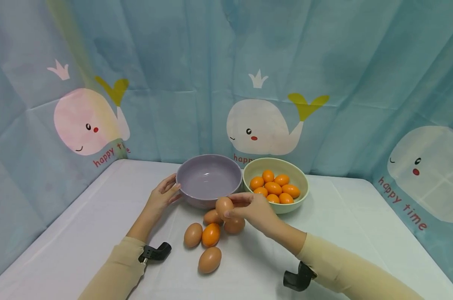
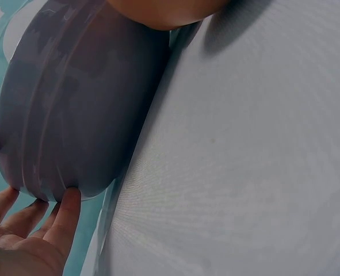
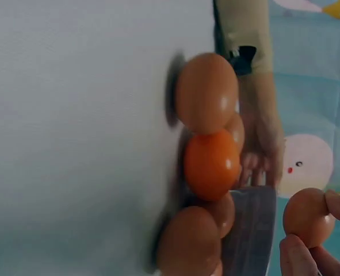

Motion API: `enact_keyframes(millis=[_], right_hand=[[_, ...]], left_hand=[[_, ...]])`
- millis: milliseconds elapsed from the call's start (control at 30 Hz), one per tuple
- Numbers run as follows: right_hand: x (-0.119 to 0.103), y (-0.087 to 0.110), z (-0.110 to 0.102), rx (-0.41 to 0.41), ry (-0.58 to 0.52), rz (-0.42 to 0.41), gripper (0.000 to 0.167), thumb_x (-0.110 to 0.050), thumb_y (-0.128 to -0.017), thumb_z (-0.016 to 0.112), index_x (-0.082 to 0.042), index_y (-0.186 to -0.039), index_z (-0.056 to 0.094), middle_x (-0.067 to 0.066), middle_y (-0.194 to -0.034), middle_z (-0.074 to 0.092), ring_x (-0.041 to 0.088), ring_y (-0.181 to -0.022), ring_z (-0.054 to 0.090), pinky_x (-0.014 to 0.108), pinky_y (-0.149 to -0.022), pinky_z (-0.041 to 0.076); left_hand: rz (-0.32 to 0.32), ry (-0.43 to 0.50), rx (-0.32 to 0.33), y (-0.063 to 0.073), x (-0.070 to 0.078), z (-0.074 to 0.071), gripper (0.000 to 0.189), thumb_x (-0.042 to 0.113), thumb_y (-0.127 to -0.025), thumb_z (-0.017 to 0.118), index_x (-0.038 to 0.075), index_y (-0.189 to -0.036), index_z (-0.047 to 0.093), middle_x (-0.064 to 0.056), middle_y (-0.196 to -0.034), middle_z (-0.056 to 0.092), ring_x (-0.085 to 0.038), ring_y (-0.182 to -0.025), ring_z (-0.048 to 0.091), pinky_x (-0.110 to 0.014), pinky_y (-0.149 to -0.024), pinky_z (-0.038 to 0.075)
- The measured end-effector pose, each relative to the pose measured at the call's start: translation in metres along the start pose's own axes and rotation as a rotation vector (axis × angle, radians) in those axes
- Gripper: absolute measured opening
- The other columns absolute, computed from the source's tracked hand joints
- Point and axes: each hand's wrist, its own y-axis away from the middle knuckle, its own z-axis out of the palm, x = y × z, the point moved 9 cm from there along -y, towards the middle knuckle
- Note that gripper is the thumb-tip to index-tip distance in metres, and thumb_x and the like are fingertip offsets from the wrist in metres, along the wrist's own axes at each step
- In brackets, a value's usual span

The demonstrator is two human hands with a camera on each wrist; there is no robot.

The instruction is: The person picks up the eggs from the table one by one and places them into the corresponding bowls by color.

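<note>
My right hand (image 1: 254, 211) pinches a brown egg (image 3: 309, 217) between thumb and fingertips, above the table just in front of the purple bowl (image 1: 207, 177). Nothing shows inside that bowl. At its left side my left hand (image 1: 162, 196) touches the outer wall with its fingertips (image 2: 72, 198); the thumb lies near the rim. Below the held egg, several brown eggs (image 1: 210, 260) lie on the table in a loose cluster. Among them is one glossy orange egg-shaped piece (image 1: 210, 235), nearly as large as the eggs.
A pale green bowl (image 1: 303, 193) stands right beside the purple one, holding several orange egg-shaped pieces (image 1: 273, 188). White cloth covers the table (image 1: 346, 233). Behind it hangs a blue curtain (image 1: 174, 83) printed with whales.
</note>
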Motion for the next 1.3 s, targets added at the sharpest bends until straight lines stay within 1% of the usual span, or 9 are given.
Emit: enact_keyframes(millis=[100,200,400,500,733,933,1000,1100,1300], right_hand=[[-0.009,-0.010,0.003,0.000,-0.017,0.000,0.047,-0.025,-0.081,0.082,-0.010,-0.124,0.069,0.007,-0.116,0.074,0.016,-0.105,0.068,0.031,-0.093,0.060],[-0.015,-0.020,0.004,0.031,-0.021,-0.001,0.045,-0.024,-0.080,0.083,-0.012,-0.122,0.071,0.005,-0.115,0.074,0.016,-0.105,0.068,0.031,-0.093,0.060],[-0.025,-0.042,0.005,0.083,-0.008,-0.020,0.042,-0.022,-0.080,0.084,-0.013,-0.119,0.072,0.003,-0.115,0.075,0.017,-0.108,0.068,0.035,-0.100,0.057],[-0.027,-0.056,0.005,0.095,0.002,-0.011,0.040,-0.022,-0.080,0.084,-0.014,-0.117,0.074,0.004,-0.114,0.075,0.017,-0.107,0.068,0.034,-0.098,0.058],[-0.025,-0.084,0.007,0.100,-0.002,0.005,0.040,-0.021,-0.081,0.083,-0.010,-0.118,0.074,0.008,-0.116,0.074,0.018,-0.102,0.069,0.032,-0.090,0.061],[-0.022,-0.103,0.013,0.092,-0.013,0.048,0.041,-0.016,-0.080,0.083,-0.006,-0.119,0.073,0.009,-0.118,0.073,0.017,-0.098,0.071,0.029,-0.088,0.062],[-0.020,-0.108,0.015,0.091,-0.018,0.057,0.040,-0.014,-0.081,0.083,-0.005,-0.118,0.073,0.011,-0.119,0.072,0.018,-0.099,0.071,0.030,-0.087,0.062],[-0.016,-0.117,0.018,0.091,0.003,0.063,0.039,-0.013,-0.081,0.082,-0.004,-0.118,0.072,0.011,-0.121,0.072,0.020,-0.101,0.072,0.029,-0.086,0.063],[-0.008,-0.129,0.027,0.077,0.039,0.063,0.038,-0.012,-0.082,0.081,-0.004,-0.118,0.072,0.011,-0.120,0.071,0.023,-0.105,0.070,0.030,-0.086,0.062]], left_hand=[[0.003,-0.002,-0.002,0.000,0.000,0.001,0.065,0.026,-0.104,0.053,0.009,-0.159,0.022,-0.011,-0.165,0.024,-0.026,-0.151,0.028,-0.035,-0.112,0.047],[0.006,-0.002,-0.004,0.000,0.000,0.001,0.066,0.028,-0.104,0.053,0.009,-0.159,0.022,-0.010,-0.165,0.024,-0.026,-0.151,0.029,-0.036,-0.112,0.046],[0.006,0.004,0.000,0.000,-0.001,0.000,0.066,0.028,-0.104,0.054,0.008,-0.158,0.023,-0.011,-0.165,0.024,-0.026,-0.151,0.030,-0.024,-0.105,0.052],[0.007,0.009,0.002,0.000,-0.001,0.001,0.066,0.027,-0.104,0.054,0.007,-0.158,0.022,-0.013,-0.165,0.024,-0.027,-0.151,0.029,-0.021,-0.103,0.053],[0.009,-0.001,0.002,-0.001,-0.001,0.001,0.067,0.028,-0.104,0.054,0.007,-0.158,0.022,-0.013,-0.165,0.024,-0.028,-0.151,0.029,-0.023,-0.104,0.052],[0.012,0.005,-0.001,-0.001,-0.001,0.000,0.065,0.026,-0.104,0.053,0.006,-0.158,0.021,-0.013,-0.165,0.023,-0.028,-0.151,0.028,-0.016,-0.098,0.054],[0.013,0.010,-0.001,-0.001,0.000,0.000,0.065,0.026,-0.105,0.052,0.006,-0.158,0.021,-0.013,-0.165,0.023,-0.028,-0.151,0.028,-0.016,-0.098,0.053],[0.009,0.013,-0.001,-0.001,-0.001,0.000,0.066,0.026,-0.104,0.053,0.006,-0.158,0.022,-0.013,-0.165,0.023,-0.028,-0.151,0.029,-0.019,-0.101,0.053],[0.011,0.022,0.001,-0.002,-0.003,0.000,0.066,0.026,-0.104,0.054,0.006,-0.158,0.023,-0.013,-0.165,0.024,-0.027,-0.151,0.029,-0.016,-0.096,0.054]])
